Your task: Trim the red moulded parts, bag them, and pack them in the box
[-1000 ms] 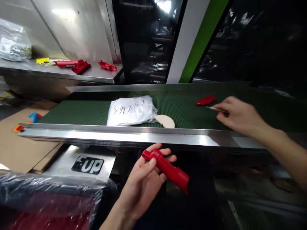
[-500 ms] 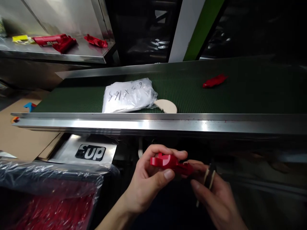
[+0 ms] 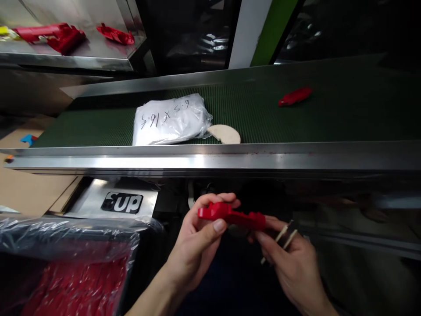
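My left hand is closed around the left end of a red moulded plastic part, its thumb along the near side. The part lies roughly level below the conveyor's front rail. Close by on the right, my right hand has its fingertips at the part's right end. A thin dark tool with pale edges is gripped between its thumb and fingers; its exact kind and its tip cannot be made out.
Across the front runs a green conveyor belt with a metal rail. On it lie a plastic-wrapped white packet, a beige disc piece and another red part. A plastic-lined bin of red parts stands lower left; a steel shelf carries more.
The red part has turned more level and shifted slightly left and up in view with both hands. The tool in my right hand has tilted. The whole scene has slid upward and left.
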A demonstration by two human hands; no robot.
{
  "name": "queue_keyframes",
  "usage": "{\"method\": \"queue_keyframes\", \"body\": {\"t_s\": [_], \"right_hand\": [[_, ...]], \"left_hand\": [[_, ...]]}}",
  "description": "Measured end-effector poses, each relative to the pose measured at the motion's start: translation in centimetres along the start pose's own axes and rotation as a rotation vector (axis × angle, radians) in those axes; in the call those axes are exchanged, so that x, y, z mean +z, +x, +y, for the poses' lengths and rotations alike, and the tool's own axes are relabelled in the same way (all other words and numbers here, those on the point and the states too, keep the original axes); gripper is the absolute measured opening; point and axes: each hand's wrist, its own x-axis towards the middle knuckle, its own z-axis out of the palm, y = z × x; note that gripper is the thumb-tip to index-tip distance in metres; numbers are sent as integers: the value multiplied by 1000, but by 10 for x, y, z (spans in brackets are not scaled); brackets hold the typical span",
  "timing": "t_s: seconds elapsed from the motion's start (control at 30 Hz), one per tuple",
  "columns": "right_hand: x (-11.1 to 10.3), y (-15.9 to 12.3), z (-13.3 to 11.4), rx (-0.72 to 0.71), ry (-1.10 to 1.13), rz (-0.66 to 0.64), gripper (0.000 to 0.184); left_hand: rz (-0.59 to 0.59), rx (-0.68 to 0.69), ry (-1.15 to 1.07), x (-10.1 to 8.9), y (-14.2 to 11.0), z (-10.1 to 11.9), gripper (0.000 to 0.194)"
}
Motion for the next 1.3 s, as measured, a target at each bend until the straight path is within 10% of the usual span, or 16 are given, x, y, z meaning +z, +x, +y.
{"method": "queue_keyframes", "body": {"t_s": [0.23,0.53,1.3], "right_hand": [[-1,1,-16,-369,-178,47,16],[0,6,-25,-443,-194,47,20],[-1,21,-37,158,342,24,22]], "left_hand": [[27,-52,-109,-17,-1,3,24],[34,-48,-2,-24,-1,2,21],[144,-233,72,-24,-9,-2,24]]}}
